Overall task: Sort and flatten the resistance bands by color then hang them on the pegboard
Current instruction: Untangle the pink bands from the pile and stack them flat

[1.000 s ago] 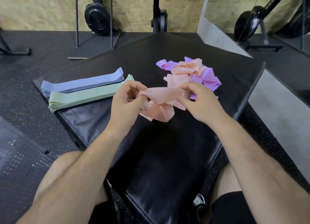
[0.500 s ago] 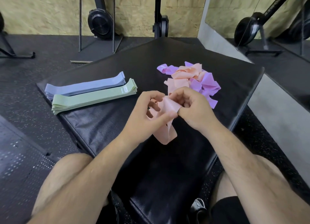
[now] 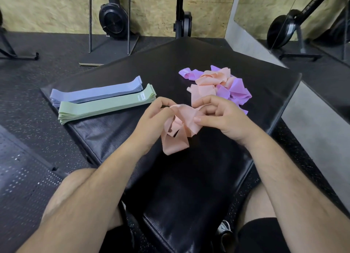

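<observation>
Head view: one person seated at a black padded tabletop (image 3: 189, 186).

Item 1: peach resistance band (image 3: 176, 142), twisted and looped, held over the middle of the tabletop between both hands. Its lower loop hangs toward the surface; contact cannot be told.

Left hand (image 3: 153, 118): fingers curled, pinching the band's upper left edge.

Right hand (image 3: 223, 118): thumb and fingers pinching the band's right fold.

Item 2: blue bands (image 3: 94, 93), flattened and stacked, far left of the tabletop.

Item 3: green bands (image 3: 106, 107), flattened and stacked, just beside the blue stack on its near side, with a small white label at the right end.

Item 4: unsorted pile (image 3: 212, 80) of crumpled peach and purple bands, far right of the tabletop, just beyond the right hand.

Item 5: perforated black panel (image 3: 22, 180), lying on the speckled floor at lower left.

Gym machines stand along the chipboard wall behind.
</observation>
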Motion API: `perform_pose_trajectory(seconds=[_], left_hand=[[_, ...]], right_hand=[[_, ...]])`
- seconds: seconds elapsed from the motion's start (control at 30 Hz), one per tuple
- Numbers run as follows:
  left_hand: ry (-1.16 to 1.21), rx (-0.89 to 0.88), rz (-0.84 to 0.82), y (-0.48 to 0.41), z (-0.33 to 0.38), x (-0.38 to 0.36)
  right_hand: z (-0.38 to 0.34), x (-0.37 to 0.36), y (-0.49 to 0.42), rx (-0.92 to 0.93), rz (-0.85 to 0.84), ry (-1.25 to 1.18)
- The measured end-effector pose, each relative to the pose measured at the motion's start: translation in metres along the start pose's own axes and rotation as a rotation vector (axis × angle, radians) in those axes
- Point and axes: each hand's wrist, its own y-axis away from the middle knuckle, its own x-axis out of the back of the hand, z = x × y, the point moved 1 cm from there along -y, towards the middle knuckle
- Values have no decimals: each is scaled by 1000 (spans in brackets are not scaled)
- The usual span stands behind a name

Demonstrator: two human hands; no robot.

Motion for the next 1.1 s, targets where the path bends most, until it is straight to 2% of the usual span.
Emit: perform_pose_trajectory(seconds=[0.07, 0.13, 0.2, 0.27, 0.33, 0.43, 0.47, 0.63, 0.77, 0.9, 1.1], left_hand=[[-36, 41, 32, 0, 0, 0], [-195, -16, 182, -1, -6, -1], [-403, -192, 320, 2, -6, -2], [-446, -361, 366, 8, 1, -4], [-398, -442, 306, 15, 10, -6], [-411, -462, 106, 23, 19, -13], [-434, -459, 93, 24, 21, -15], [-424, -465, 197, 17, 52, -16], [-490, -557, 215, 10, 92, -14], [-482, -643, 237, 7, 139, -11], [-522, -682, 173, 12, 189, -15]], right_hand=[[-3, 0, 1, 22, -10, -53], [-4, -2, 1, 51, -8, -72], [-6, -3, 2, 83, 11, -84], [-10, -5, 3, 121, 20, -95], [-14, -7, 5, 157, 32, -95], [-20, -12, 3, 191, 67, -74], [-22, -13, 2, 198, 79, -70], [-50, -9, -2, 204, 167, -70], [-92, 4, -1, 304, 269, 48], [-133, 19, -1, 375, 357, 56], [-172, 24, -1, 398, 313, 151]])
